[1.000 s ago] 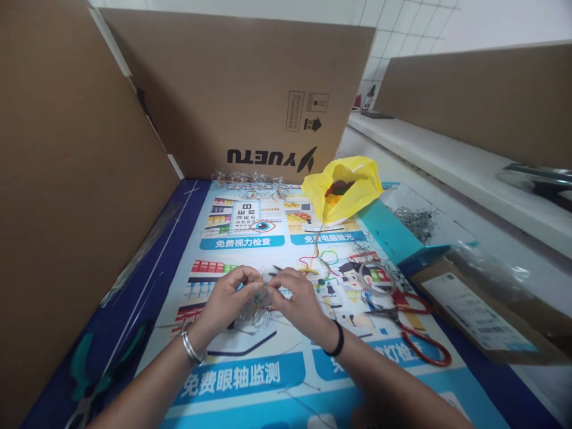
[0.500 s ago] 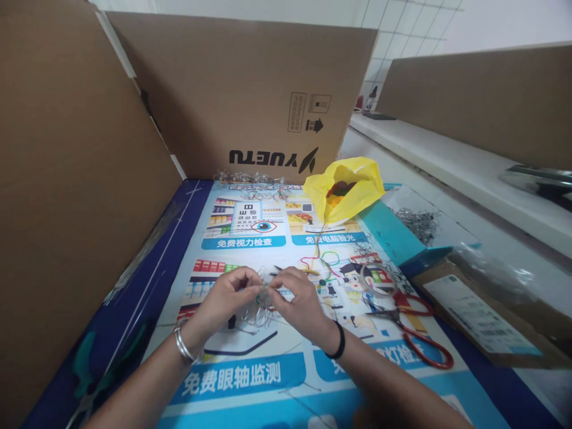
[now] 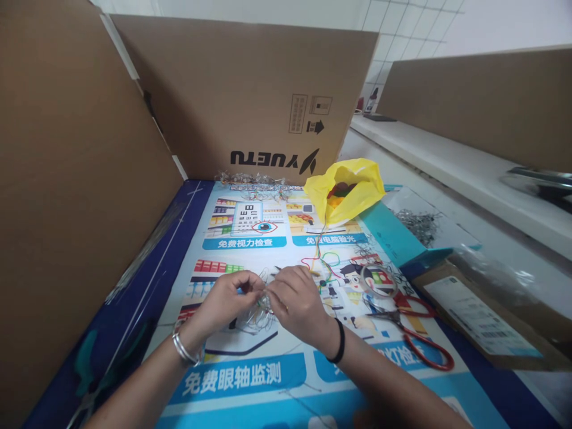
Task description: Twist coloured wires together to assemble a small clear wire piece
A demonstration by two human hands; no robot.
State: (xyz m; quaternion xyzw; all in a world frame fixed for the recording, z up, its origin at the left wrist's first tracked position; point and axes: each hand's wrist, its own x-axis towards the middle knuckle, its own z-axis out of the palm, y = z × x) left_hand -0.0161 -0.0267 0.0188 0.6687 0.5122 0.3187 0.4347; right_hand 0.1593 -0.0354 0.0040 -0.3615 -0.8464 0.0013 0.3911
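Note:
My left hand, with a silver bangle at its wrist, pinches one side of a tangled bundle of thin clear and silvery wire. Fingers of my right hand are curled closed on the other side, and a black band circles that wrist. The fingertips almost meet above the bundle, which hangs just over the printed sheet. A little green shows among the loops; the exact spot gripped is hidden by the fingers. Red, yellow and green threads lie beyond my right hand.
Red-handled scissors and a clear tape roll lie at the right, beside an open carton. A yellow bag stands behind. Green-handled pliers are at lower left. Cardboard panels wall the back and left.
My right hand has turned slightly, its fingers curling more over the bundle. My left fingers have shifted a little, and a small gap shows between thumb and forefinger.

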